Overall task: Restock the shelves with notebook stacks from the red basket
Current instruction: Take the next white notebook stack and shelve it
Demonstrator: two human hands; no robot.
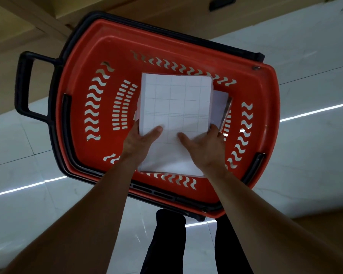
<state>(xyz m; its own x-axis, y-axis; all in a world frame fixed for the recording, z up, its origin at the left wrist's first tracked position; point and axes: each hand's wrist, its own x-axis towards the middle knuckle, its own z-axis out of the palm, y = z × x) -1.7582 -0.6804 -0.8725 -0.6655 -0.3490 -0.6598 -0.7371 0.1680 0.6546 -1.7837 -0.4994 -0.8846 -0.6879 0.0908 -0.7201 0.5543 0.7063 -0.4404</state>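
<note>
A red basket (83, 62) with black handles stands on the floor below me. Inside it lies a stack of white notebooks (174, 99) with a grid-printed cover on top. My left hand (142, 138) grips the stack's near left edge, thumb on the cover and fingers under the side. My right hand (204, 144) holds the near right edge, thumb across the cover. A second notebook (220, 107) in a shiny wrapper pokes out from under the stack on the right.
A black pull handle (25, 84) juts out left of the basket. Wooden shelving (48, 18) runs along the top of the view. The floor is glossy white tile (315, 76). My dark trouser legs (166, 244) stand just behind the basket.
</note>
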